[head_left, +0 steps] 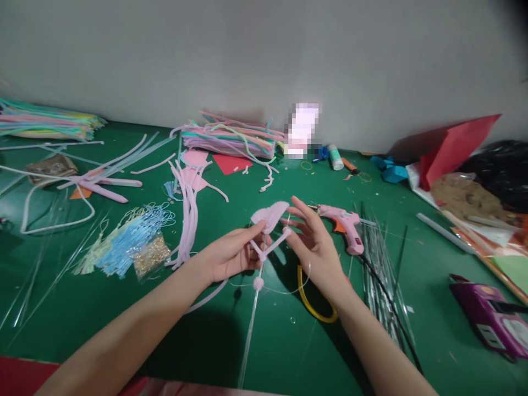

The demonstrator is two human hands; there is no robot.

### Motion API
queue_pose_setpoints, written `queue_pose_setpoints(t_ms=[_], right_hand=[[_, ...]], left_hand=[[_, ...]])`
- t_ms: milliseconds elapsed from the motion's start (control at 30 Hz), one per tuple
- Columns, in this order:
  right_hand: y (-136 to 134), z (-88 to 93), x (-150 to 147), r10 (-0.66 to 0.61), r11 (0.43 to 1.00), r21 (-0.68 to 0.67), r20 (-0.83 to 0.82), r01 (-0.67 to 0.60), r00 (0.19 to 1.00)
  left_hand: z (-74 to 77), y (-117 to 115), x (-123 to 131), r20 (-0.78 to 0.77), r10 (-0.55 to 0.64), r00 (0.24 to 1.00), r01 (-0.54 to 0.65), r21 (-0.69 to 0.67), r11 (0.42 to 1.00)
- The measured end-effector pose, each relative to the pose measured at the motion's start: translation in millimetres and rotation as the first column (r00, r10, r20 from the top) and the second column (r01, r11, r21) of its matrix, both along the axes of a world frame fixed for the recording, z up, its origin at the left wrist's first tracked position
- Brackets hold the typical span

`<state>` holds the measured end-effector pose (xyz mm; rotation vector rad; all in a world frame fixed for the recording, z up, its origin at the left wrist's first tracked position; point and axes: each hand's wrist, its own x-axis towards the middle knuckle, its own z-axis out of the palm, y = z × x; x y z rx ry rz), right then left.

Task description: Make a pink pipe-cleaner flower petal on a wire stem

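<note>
My left hand (241, 250) is closed on a pale pink pipe-cleaner piece (270, 215), with a fan-shaped top and a V of two arms below. The piece sits on a clear thin rod (252, 324) that runs down toward me. A small pink fuzzy ball (258, 283) is on the rod under the V. My right hand (317, 247) is beside the piece, fingers spread, its thumb at the tip of the right arm of the V. A thin clear thread (284, 292) loops from near the ball toward my right wrist. Whether my right fingertips pinch the thread is unclear.
A pink glue gun (344, 220) with a black cord lies right of my hands, near clear rods (383, 275). Yellow-handled scissors (313, 311) lie under my right wrist. Tassels (127, 239), a bag of gold beads (150, 256) and pipe-cleaner bundles (231, 140) lie left and behind.
</note>
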<state>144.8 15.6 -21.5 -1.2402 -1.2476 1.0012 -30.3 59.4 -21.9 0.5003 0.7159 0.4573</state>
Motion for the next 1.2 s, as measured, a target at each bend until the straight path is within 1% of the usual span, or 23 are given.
queue_pose_setpoints(t_ms=[33,100,200,267,367,433,500,533,567,600,633,700,733,800,867,933,967,1033,1067,1100,1133,1167,1200], right_hand=[[0.8,-0.8,-0.5,0.01,0.999,0.038,0.049,-0.012,0.999],[2.8,-1.9,-0.1,0.0,0.997,0.077,0.084,-0.006,0.996],[6.0,-2.4,4.2,-0.079,0.996,0.042,0.056,0.076,0.995],[7.4,-2.3,8.4,-0.114,0.993,-0.006,0.019,0.114,0.993],[8.7,-2.1,12.7,-0.133,0.99,-0.048,-0.069,0.13,0.989],[9.1,-1.9,13.3,-0.15,0.987,-0.081,-0.139,0.14,0.979],[9.2,-1.4,12.4,-0.163,0.982,-0.131,-0.211,0.138,0.964],[9.0,-1.1,11.6,-0.164,0.98,-0.154,-0.244,0.129,0.956],[8.6,-0.8,10.9,-0.162,0.978,-0.175,-0.273,0.116,0.948],[8.0,-0.5,10.1,-0.156,0.976,-0.192,-0.297,0.101,0.942],[7.3,-0.2,9.4,-0.148,0.975,-0.203,-0.316,0.086,0.937],[5.9,0.1,7.8,-0.124,0.975,-0.215,-0.335,0.053,0.934],[5.6,0.1,6.9,-0.113,0.975,-0.218,-0.332,0.041,0.936],[6.2,0.7,4.9,-0.099,0.975,-0.219,-0.302,0.032,0.948],[7.9,2.6,3.8,-0.099,0.974,-0.222,-0.24,0.045,0.966],[8.1,7.1,6.1,-0.093,0.971,-0.232,-0.135,0.06,0.987],[6.5,10.1,9.1,-0.084,0.969,-0.239,-0.061,0.067,0.995],[-2.4,16.6,18.9,-0.06,0.963,-0.252,0.155,0.098,0.986],[-9.8,19.1,25.0,-0.056,0.961,-0.242,0.309,0.135,0.949],[-19.0,20.5,31.3,-0.062,0.956,-0.218,0.503,0.195,0.862],[-29.3,20.5,37.0,-0.038,0.954,-0.197,0.667,0.226,0.744],[-40.0,19.2,41.7,-0.028,0.957,-0.164,0.77,0.241,0.637],[-50.1,16.7,44.9,-0.001,0.961,-0.156,0.823,0.228,0.568]], left_hand=[[-0.8,-0.7,2.4,0.004,-0.017,1.0,0.017,-0.028,0.999],[0.1,-2.5,6.7,0.02,-0.042,0.999,0.043,-0.097,0.994],[5.1,-3.1,7.2,0.039,-0.052,0.998,0.059,-0.192,0.98],[8.1,-0.7,2.1,0.027,-0.061,0.998,0.065,-0.208,0.976],[10.6,4.5,-9.9,0.0,-0.062,0.998,0.061,-0.147,0.987],[11.7,5.9,-16.1,-0.072,-0.037,0.997,0.035,-0.036,0.999],[13.3,4.6,-18.3,-0.143,-0.009,0.99,0.029,0.136,0.99],[14.3,3.1,-17.9,-0.149,-0.006,0.989,0.038,0.214,0.976],[15.3,1.5,-16.9,-0.123,-0.009,0.992,0.043,0.277,0.96],[16.4,-0.1,-15.5,-0.074,-0.021,0.997,0.043,0.311,0.949],[17.4,-1.4,-13.9,-0.012,-0.029,1.0,0.031,0.318,0.948],[19.3,-2.9,-11.3,0.108,-0.011,0.994,-0.019,0.271,0.962],[20.1,-3.3,-10.4,0.146,0.015,0.989,-0.05,0.237,0.97],[21.6,-4.0,-8.8,0.164,0.076,0.984,-0.108,0.196,0.975],[22.9,-5.5,-6.8,0.127,0.132,0.983,-0.156,0.203,0.967],[24.1,-7.5,-4.4,0.087,0.189,0.978,-0.205,0.229,0.952],[24.5,-8.4,-3.3,0.079,0.213,0.974,-0.226,0.234,0.946],[24.4,-9.4,-2.2,0.082,0.237,0.968,-0.25,0.233,0.94],[23.9,-9.4,-2.2,0.087,0.242,0.966,-0.256,0.235,0.938],[23.0,-8.9,-2.6,0.095,0.242,0.966,-0.258,0.239,0.936],[21.8,-8.2,-3.2,0.106,0.241,0.965,-0.261,0.246,0.934],[20.4,-7.4,-4.0,0.115,0.241,0.964,-0.263,0.254,0.931],[18.9,-6.5,-4.7,0.121,0.238,0.964,-0.262,0.261,0.929]])
